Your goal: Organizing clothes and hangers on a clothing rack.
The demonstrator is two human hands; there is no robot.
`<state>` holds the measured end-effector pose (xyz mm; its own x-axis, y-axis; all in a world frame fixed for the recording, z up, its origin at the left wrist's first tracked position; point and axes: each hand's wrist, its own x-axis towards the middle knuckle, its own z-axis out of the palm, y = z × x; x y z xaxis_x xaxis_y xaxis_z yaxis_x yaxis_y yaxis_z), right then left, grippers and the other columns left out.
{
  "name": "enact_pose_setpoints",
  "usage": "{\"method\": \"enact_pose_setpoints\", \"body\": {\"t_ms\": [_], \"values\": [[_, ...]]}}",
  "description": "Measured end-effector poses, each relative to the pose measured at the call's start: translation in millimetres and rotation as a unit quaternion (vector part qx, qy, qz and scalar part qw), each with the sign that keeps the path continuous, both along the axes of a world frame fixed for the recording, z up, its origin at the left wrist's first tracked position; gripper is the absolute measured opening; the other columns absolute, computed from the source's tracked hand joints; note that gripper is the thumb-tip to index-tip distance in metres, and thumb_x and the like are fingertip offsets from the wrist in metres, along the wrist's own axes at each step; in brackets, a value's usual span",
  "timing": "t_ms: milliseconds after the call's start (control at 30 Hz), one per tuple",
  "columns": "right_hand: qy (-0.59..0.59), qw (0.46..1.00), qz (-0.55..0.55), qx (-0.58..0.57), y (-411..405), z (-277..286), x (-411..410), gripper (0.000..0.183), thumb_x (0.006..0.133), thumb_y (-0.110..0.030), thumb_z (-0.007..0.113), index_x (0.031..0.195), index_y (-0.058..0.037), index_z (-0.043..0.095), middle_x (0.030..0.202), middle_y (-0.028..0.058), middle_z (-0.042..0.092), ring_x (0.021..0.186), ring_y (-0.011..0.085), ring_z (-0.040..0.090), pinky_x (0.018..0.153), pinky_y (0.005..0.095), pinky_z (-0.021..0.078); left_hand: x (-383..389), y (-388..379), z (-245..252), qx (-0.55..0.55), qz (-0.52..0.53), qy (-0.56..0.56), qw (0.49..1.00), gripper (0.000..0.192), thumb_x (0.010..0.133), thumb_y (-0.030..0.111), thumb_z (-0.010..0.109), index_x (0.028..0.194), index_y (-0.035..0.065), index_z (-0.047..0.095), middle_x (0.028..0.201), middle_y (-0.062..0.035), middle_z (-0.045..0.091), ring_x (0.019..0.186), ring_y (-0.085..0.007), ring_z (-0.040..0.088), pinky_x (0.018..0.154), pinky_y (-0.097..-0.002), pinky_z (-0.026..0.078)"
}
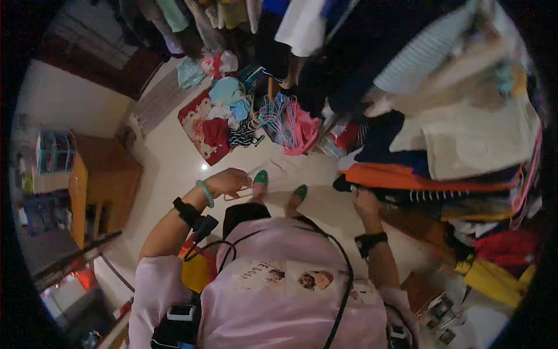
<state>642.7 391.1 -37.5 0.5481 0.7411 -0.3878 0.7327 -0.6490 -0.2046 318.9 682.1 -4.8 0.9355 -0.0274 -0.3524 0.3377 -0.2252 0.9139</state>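
Observation:
My left hand [231, 181] is closed around a thin, pale clothes hanger [237, 197], in front of my body above the tiled floor. The hanger's outline is faint and blurred against the tiles. On the other side, my right hand [366, 203] has its fingers closed at the edge of a dark garment [343, 183] in a row of hanging clothes. Directly above that garment hangs an orange one [383, 174]. A cream garment [479, 139] hangs beyond, next to a navy one [388, 137].
On the floor ahead lie a red patterned mat [196, 118] with crumpled clothes, a bundle of wire hangers [279, 115] and a pink cloth [303, 131]. More clothes [305, 26] hang at the top. A wooden cabinet [104, 174] stands left; yellow cloth [492, 281] lies lower right.

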Motion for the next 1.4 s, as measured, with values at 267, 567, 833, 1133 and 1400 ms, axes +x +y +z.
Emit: {"method": "enact_pose_setpoints", "body": {"t_ms": [267, 567, 833, 1133, 1400], "values": [[0.198, 0.973, 0.071, -0.095, -66.3, -71.4, -17.3, 0.029, 0.082, -0.026, 0.045, 0.075, -0.0005, 0.057, 0.072, 0.0161, 0.056, 0.069, 0.0292, 0.056, 0.064, 0.0397, 0.044, 52.1, 5.4, -205.1, -0.096, 0.539, -0.072, 0.834, 0.05, 0.067, 0.01, 0.069, 0.11, 0.0029, 0.045, 0.074, -0.0111, 0.049, 0.066, -0.0263, 0.05, 0.06, -0.0352, 0.046], [0.154, 0.949, 0.212, -0.176, -116.6, -106.0, -26.9, 0.017, 0.084, -0.017, 0.047, 0.078, -0.0061, 0.059, 0.077, 0.0063, 0.06, 0.067, 0.0197, 0.059, 0.06, 0.0314, 0.0472, 199.6, 6.4, -302.8, -0.278, 0.648, -0.088, 0.704, 0.029, 0.082, 0.038, 0.054, 0.073, 0.0109, 0.048, 0.052, -0.0018, 0.043, 0.045, -0.0166, 0.047, 0.039, -0.0312, 0.036], [0.257, 0.956, 0.013, -0.14, -99.7, -110.4, -32.6, 0.033, 0.085, -0.031, 0.048, 0.075, -0.0017, 0.06, 0.068, 0.0094, 0.061, 0.061, 0.0177, 0.059, 0.058, 0.0298, 0.0449, 215.2, 4.2, -373.0, -0.209, 0.643, 0.041, 0.735, 0.031, 0.083, 0.035, 0.05, 0.074, 0.0055, 0.053, 0.065, -0.0114, 0.053, 0.056, -0.0228, 0.053, 0.047, -0.0336, 0.039], [0.262, 0.955, 0.04, -0.134, -71.3, -105.3, -27.4, 0.032, 0.084, -0.029, 0.046, 0.078, -0.0009, 0.059, 0.069, 0.0122, 0.059, 0.063, 0.0197, 0.058, 0.06, 0.0313, 0.0445, 241.4, -36.9, -381.9, -0.038, 0.513, 0.251, 0.82, 0.039, 0.082, 0.034, 0.046, 0.09, -0.001, 0.06, 0.098, -0.0232, 0.058, 0.087, -0.0326, 0.059, 0.069, -0.0414, 0.047], [0.316, 0.939, 0.038, -0.128, 35.0, -91.6, -55.7, 0.03, 0.085, -0.031, 0.048, 0.074, -0.0032, 0.055, 0.064, 0.0037, 0.055, 0.058, 0.0128, 0.052, 0.055, 0.0266, 0.0414, 117.4, -70.3, -408.5, 0.191, 0.205, 0.022, 0.96, 0.029, 0.072, 0.022, 0.056, 0.096, 0.0074, 0.057, 0.091, -0.0109, 0.06, 0.086, -0.0291, 0.058, 0.074, -0.0375, 0.048]]}}
